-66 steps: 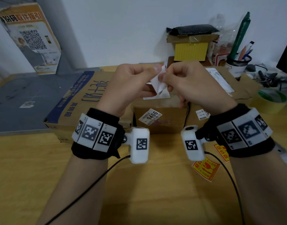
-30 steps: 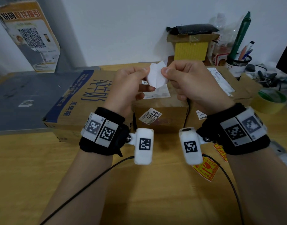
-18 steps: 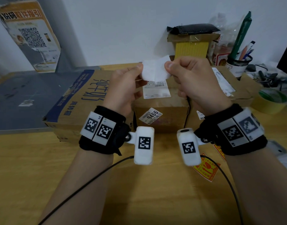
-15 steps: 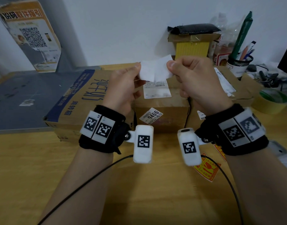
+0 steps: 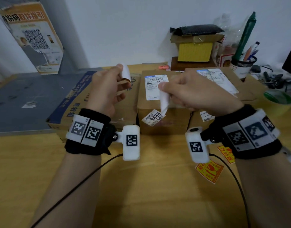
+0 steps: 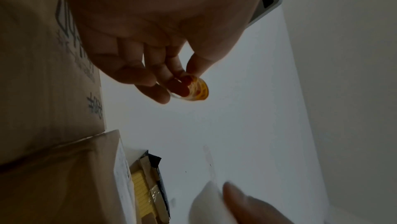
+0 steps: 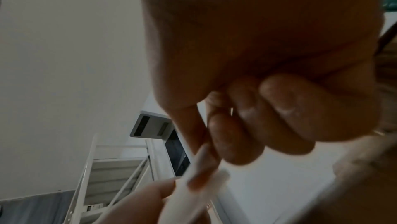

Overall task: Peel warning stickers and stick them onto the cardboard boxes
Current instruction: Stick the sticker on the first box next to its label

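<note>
My left hand (image 5: 123,72) is raised over the large blue-printed cardboard box (image 5: 75,102) and pinches a curled warning sticker (image 5: 126,74). The left wrist view shows the sticker's (image 6: 197,90) yellow and red face between thumb and fingertips (image 6: 184,78). My right hand (image 5: 162,87) pinches the white backing paper (image 5: 164,101), which hangs over the middle box (image 5: 174,122). In the right wrist view the backing paper (image 7: 193,185) is blurred below the curled fingers (image 7: 232,136). A third box (image 5: 250,89) lies to the right.
Two more yellow-red stickers (image 5: 209,170) (image 5: 226,153) lie on the wooden table (image 5: 149,195) under my right wrist. A pen holder (image 5: 243,65), a green tape roll (image 5: 278,99) and a yellow box (image 5: 194,51) stand at the back right. A grey mat (image 5: 26,99) lies left.
The hands, which held one white piece together, have pulled apart. The sticker went left and up with my left hand; the backing dropped down-right with my right hand.
</note>
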The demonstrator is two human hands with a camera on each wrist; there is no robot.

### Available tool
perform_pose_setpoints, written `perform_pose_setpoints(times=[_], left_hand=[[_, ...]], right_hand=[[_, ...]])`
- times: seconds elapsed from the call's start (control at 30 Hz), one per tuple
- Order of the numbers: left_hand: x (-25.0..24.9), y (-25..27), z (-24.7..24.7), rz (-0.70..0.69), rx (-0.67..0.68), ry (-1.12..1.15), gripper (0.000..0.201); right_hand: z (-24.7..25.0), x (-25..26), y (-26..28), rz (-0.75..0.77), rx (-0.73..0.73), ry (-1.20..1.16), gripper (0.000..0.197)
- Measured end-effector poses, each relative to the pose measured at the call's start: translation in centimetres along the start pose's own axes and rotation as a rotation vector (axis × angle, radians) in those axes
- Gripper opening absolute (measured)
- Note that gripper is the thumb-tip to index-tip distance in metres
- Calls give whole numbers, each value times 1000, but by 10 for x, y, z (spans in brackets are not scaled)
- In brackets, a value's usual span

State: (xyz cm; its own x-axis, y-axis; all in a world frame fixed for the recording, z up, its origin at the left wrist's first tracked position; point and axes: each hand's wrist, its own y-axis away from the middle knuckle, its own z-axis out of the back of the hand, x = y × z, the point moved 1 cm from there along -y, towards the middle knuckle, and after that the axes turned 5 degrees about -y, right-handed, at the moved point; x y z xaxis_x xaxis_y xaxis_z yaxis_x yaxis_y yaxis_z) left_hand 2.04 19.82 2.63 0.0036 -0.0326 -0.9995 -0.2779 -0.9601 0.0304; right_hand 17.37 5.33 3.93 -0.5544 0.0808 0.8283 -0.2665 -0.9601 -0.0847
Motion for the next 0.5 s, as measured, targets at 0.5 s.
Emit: perform_pose_setpoints(times=[0.5], left_hand=[[-7, 9, -9, 24, 163, 2, 16]], right_hand=[[-9, 0, 0, 90, 172, 68, 13]])
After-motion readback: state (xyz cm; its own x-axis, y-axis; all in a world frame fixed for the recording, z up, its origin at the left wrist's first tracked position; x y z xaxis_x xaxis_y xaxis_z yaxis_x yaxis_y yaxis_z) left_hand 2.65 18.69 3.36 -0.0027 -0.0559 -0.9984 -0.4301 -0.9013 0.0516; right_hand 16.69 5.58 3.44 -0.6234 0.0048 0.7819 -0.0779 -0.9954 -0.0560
